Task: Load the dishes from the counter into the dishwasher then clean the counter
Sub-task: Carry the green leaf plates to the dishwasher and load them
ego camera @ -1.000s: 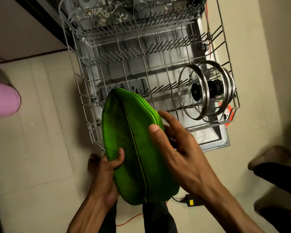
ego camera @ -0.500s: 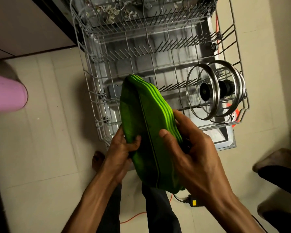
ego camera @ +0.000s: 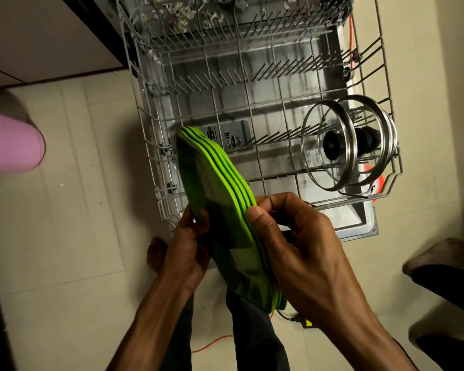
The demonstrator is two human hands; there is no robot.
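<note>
A stack of several green leaf-shaped plates [ego camera: 220, 210] stands on edge, tilted, above the front left corner of the pulled-out lower dishwasher rack [ego camera: 255, 113]. My left hand [ego camera: 188, 247] grips the stack's left face from below. My right hand [ego camera: 298, 245] holds the right side, thumb and fingers pinching at the bright green rims. Two glass lids with steel rims [ego camera: 348, 143] stand upright in the rack's right side.
The open dishwasher door [ego camera: 359, 220] lies under the rack. An orange cable [ego camera: 212, 344] runs over the tiled floor by my legs. A pink object [ego camera: 8, 143] sits at the left edge. Another person's feet [ego camera: 439, 258] are at the right.
The plate stack has turned from nearly flat-faced to edge-on and risen toward the rack. My right thumb now sits on the rims instead of the stack's face.
</note>
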